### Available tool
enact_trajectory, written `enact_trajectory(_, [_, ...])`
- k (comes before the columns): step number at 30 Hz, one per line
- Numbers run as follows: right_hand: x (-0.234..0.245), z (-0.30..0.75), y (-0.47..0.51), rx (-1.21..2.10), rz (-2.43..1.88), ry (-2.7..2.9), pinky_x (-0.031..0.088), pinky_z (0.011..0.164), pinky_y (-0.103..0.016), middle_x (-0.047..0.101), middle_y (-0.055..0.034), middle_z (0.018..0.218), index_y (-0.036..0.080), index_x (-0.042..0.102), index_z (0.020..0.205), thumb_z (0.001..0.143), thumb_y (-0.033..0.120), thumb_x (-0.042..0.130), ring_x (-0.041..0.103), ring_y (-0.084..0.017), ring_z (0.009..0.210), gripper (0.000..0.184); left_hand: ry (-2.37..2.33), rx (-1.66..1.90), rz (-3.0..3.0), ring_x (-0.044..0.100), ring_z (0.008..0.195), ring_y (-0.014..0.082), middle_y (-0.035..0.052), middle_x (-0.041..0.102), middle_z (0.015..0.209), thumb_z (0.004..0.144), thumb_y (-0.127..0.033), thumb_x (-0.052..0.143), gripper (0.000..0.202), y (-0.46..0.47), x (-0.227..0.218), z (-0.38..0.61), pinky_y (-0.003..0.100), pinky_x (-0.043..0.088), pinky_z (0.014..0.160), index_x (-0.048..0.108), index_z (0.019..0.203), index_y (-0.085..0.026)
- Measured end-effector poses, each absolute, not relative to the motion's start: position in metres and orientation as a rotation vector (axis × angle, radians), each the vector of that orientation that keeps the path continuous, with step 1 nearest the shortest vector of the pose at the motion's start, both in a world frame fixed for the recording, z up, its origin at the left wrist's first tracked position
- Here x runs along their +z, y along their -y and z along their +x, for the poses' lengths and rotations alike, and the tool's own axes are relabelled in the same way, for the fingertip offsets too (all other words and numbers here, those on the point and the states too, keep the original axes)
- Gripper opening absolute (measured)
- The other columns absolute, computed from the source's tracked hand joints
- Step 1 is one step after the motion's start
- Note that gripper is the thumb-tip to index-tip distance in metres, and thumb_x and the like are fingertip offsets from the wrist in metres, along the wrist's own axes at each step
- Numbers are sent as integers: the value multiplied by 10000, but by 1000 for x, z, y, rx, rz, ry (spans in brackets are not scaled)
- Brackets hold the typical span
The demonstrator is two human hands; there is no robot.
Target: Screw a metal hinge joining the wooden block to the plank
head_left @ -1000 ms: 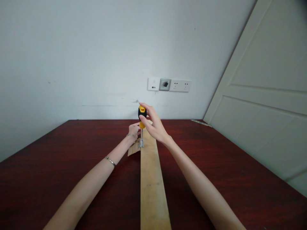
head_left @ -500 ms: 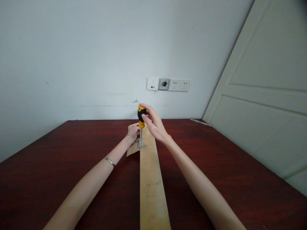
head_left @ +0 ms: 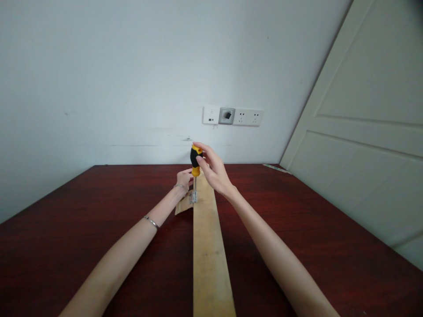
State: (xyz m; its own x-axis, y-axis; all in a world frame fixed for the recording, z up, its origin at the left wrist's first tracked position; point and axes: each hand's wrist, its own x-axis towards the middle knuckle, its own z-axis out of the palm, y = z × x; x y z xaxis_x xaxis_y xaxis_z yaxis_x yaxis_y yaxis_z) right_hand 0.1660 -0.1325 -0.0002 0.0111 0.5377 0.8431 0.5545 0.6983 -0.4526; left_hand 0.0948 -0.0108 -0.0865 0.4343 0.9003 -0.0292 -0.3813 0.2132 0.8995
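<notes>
My right hand (head_left: 213, 171) is closed around the yellow and black handle of a screwdriver (head_left: 196, 157), which stands nearly upright. Its metal shaft runs down to a small metal hinge (head_left: 193, 197) at the left edge of a long wooden plank (head_left: 209, 251). One leaf of the hinge lies on the plank, the other on a small wooden board (head_left: 183, 205) that slants off to the left. My left hand (head_left: 184, 178) is just beyond that board, its curled fingers against the plank's left side. What they grip is partly hidden behind the screwdriver.
The plank lies lengthwise on a dark red wooden tabletop (head_left: 125, 189). Behind it is a white wall with sockets (head_left: 247, 117) and a black plug (head_left: 228, 115). A pale panelled door (head_left: 357, 176) borders the right side. A thin strip (head_left: 276, 168) lies at the far right edge.
The screwdriver handle has turned slightly in my right hand and its tilt has shifted a little. My left hand, the plank and the small board stay in place.
</notes>
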Motion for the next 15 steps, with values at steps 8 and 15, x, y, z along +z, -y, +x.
enact_trajectory(8, [0,164,134,-86,-922,1595,523,823,-340,534,-61,1141,284,527,1172,848,330,567,518,-188,1038,330,-631,1063,1021,521,482,103,-8,573,499,594,10,559,147,-1,-100,100,199,386,474,611,653,-114])
enact_trajectory(15, [1,166,137,-68,-936,1632,507,859,-363,491,-59,1120,298,509,1227,901,299,470,501,-180,1031,328,-663,1073,1017,518,482,103,-10,562,481,583,-1,575,129,-2,-100,101,195,386,476,593,614,-126])
